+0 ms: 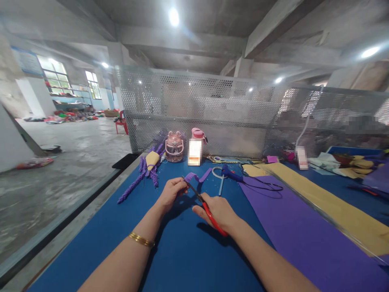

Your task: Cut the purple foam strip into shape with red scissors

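My left hand (170, 194) pinches one end of a narrow purple strip (198, 177), which curls away toward the back of the blue table (182, 251). My right hand (219, 211) grips red-handled scissors (204, 205). Their dark blades point up and left, and the tips reach the strip right by my left fingers. Both hands hover just above the table, close together. A gold bangle (141, 240) sits on my left wrist.
A blue glue gun (231, 174) with a black cord lies just beyond my hands. Purple braided pieces (142, 175) lie at the left. A pink bottle (174, 147) stands before a perforated metal screen (212, 109). Purple sheet (304, 235) and yellow sheet (334, 211) cover the right.
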### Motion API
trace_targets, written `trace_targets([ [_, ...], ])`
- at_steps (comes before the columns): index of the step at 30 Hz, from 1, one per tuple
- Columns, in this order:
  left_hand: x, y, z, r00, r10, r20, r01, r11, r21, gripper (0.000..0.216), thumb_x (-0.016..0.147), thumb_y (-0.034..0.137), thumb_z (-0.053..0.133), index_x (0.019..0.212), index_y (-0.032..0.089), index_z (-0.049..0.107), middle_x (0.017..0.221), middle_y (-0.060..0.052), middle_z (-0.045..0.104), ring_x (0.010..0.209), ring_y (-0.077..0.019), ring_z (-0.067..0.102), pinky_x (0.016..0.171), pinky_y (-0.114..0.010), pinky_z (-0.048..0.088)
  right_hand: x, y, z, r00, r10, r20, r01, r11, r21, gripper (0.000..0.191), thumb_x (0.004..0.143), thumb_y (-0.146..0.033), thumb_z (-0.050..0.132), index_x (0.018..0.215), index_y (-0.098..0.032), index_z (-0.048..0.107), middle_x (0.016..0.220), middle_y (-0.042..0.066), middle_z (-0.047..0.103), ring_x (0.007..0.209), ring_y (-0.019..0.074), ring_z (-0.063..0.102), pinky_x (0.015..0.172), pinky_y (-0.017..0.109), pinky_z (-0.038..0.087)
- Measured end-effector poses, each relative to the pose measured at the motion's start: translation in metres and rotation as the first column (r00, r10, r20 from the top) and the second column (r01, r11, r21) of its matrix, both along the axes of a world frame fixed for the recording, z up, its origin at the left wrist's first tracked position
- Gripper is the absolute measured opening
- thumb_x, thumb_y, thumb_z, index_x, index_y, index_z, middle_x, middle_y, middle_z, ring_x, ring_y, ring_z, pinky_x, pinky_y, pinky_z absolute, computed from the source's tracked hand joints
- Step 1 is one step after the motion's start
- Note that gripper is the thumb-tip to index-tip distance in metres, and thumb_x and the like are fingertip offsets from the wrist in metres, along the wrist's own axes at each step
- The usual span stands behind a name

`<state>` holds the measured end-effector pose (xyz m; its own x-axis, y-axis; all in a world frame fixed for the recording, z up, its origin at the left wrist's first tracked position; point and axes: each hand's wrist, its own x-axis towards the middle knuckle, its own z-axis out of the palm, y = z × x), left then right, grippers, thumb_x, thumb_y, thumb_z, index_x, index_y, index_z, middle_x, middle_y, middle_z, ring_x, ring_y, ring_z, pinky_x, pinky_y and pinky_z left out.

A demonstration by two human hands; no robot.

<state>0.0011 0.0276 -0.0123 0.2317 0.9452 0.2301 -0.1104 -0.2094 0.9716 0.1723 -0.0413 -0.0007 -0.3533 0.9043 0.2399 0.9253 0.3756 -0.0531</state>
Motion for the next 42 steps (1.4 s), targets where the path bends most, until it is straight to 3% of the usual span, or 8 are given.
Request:
trace_targets([
  [19,-0.0002,-0.0020,0.0027,0.999,0.023,0.033,-0.024,1.000,0.010,0.016,0.064,0.025,0.059,0.052,0.015,0.055,0.050,0.001,0.056,0.045,-0.0080,0.040,0.046,-0.021,0.027,0.0040,0.0031,-0.0056,1.000,0.020,-0.016,-0.019,0.999,0.046,0.041,0.089,-0.057,0.039,0.095,-0.019,0.053,0.073,0.005,0.069,0.066,0.0210,0.066,0.051,0.024,0.024],
  [29,0.0016,-0.0038,0.0054,0.997,0.062,0.042,-0.063,0.998,0.024,0.016,0.065,0.023,0.060,0.052,0.015,0.055,0.049,0.001,0.057,0.044,-0.0074,0.041,0.046,-0.021,0.028,0.0044,-0.0006,-0.0028,0.995,0.054,-0.083,-0.050,0.997,0.050,0.044,0.080,-0.059,0.052,0.101,-0.020,0.052,0.067,0.000,0.065,0.064,0.0204,0.064,0.051,0.024,0.025],
  [42,-0.0001,-0.0036,0.0075,0.999,0.051,0.003,-0.051,0.998,0.035,0.018,0.064,0.026,0.061,0.051,0.015,0.054,0.049,0.001,0.056,0.044,-0.0071,0.039,0.045,-0.022,0.026,0.0021,-0.0026,0.0015,0.999,0.040,-0.012,-0.040,0.998,0.038,0.044,0.088,-0.058,0.042,0.099,-0.017,0.053,0.073,0.006,0.069,0.067,0.0222,0.066,0.051,0.025,0.027],
])
